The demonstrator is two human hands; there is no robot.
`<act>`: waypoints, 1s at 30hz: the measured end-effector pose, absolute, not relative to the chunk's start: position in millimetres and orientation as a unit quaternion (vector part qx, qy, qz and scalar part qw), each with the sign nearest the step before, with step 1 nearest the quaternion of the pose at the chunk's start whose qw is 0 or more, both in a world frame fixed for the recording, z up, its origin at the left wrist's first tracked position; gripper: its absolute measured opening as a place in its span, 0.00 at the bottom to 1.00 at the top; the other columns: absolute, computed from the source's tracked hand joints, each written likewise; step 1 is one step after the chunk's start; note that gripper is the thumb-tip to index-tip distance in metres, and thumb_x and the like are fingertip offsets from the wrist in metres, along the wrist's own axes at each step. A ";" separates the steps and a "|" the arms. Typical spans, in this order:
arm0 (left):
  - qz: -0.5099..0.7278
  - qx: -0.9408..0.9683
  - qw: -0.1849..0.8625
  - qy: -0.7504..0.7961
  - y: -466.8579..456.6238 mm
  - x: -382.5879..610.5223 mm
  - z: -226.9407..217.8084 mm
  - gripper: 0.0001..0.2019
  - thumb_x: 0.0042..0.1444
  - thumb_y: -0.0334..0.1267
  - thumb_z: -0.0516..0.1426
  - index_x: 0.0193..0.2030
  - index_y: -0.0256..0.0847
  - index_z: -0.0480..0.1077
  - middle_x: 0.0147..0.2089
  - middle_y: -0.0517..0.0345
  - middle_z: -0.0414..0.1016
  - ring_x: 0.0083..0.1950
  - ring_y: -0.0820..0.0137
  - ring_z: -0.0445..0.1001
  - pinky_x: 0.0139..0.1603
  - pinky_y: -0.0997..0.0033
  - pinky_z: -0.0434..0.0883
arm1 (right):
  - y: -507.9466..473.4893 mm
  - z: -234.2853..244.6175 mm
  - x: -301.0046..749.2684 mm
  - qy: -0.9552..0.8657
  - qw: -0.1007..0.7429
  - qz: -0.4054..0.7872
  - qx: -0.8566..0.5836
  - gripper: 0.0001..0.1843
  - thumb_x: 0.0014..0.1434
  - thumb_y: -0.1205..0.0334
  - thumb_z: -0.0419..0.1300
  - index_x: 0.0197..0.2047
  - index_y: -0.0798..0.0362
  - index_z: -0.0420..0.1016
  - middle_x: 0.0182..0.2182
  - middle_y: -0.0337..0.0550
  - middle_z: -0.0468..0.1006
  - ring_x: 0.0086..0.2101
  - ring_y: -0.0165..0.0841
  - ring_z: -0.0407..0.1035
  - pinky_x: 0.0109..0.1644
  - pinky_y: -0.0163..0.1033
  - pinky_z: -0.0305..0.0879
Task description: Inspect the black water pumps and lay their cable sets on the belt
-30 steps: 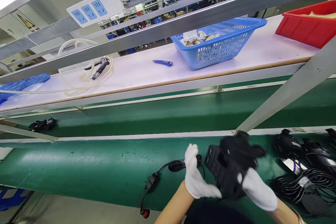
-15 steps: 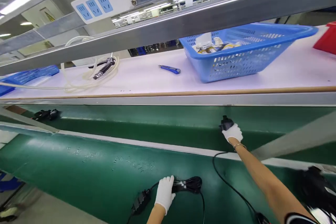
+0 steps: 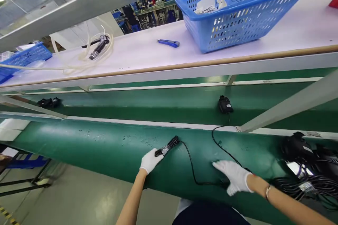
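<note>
Head view: the left hand (image 3: 150, 160) has its fingers clenched around the bundled black cord (image 3: 167, 146), which lies on the green conveyor belt (image 3: 105, 147). The right hand (image 3: 235, 179) lies flat, fingers released, on the loose cord leading to a small black device (image 3: 225, 105).

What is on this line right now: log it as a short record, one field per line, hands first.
left hand: closed on the cable bundle, over the near green belt
right hand: open, fingers spread, flat on the belt at the black cord
black unit: lies on the far belt lane, cord trailing toward the right hand
shelf above: blue basket, blue knife, air gun with hose
right edge: pile of black units with cords
</note>
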State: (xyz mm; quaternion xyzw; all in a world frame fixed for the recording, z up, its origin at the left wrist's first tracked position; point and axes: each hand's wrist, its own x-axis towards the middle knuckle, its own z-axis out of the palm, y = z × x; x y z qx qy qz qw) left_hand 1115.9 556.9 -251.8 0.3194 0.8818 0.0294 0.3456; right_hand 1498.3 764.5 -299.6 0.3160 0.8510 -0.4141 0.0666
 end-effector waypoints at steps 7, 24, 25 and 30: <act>0.239 0.181 0.358 0.884 506.6 1085.4 -194.3 0.22 0.57 0.57 0.55 0.42 0.39 0.76 0.45 0.49 0.84 0.52 0.56 0.81 0.50 0.64 0.76 | 758.2 -287.0 1523.7 0.783 0.046 -0.481 0.392 0.19 0.57 0.45 0.60 0.42 0.47 0.83 0.29 0.47 0.86 0.29 0.49 0.81 0.33 0.51 0.79; 0.587 -0.071 0.234 0.772 458.4 1043.3 -77.3 0.11 0.39 0.43 0.66 0.33 0.46 0.80 0.45 0.59 0.86 0.69 0.48 0.69 0.74 0.43 0.63 | 865.8 -167.0 1460.8 0.913 -0.209 -0.189 0.296 0.08 0.63 0.58 0.58 0.41 0.46 0.79 0.48 0.56 0.85 0.48 0.58 0.77 0.50 0.70 0.73; 0.580 -0.062 0.233 0.778 457.9 1037.1 -77.6 0.13 0.38 0.45 0.67 0.34 0.47 0.80 0.47 0.58 0.86 0.70 0.47 0.68 0.75 0.44 0.61 | 868.1 -167.0 1464.3 0.917 -0.222 -0.163 0.290 0.09 0.64 0.59 0.57 0.40 0.45 0.79 0.45 0.54 0.86 0.47 0.56 0.78 0.48 0.68 0.75; 0.554 -0.006 0.220 0.803 471.5 1013.7 -82.8 0.21 0.34 0.50 0.70 0.37 0.46 0.81 0.54 0.55 0.83 0.72 0.46 0.66 0.75 0.46 0.61 | 879.0 -169.4 1472.7 0.931 -0.263 -0.064 0.245 0.12 0.68 0.61 0.56 0.38 0.40 0.79 0.40 0.45 0.88 0.46 0.49 0.81 0.41 0.57 0.81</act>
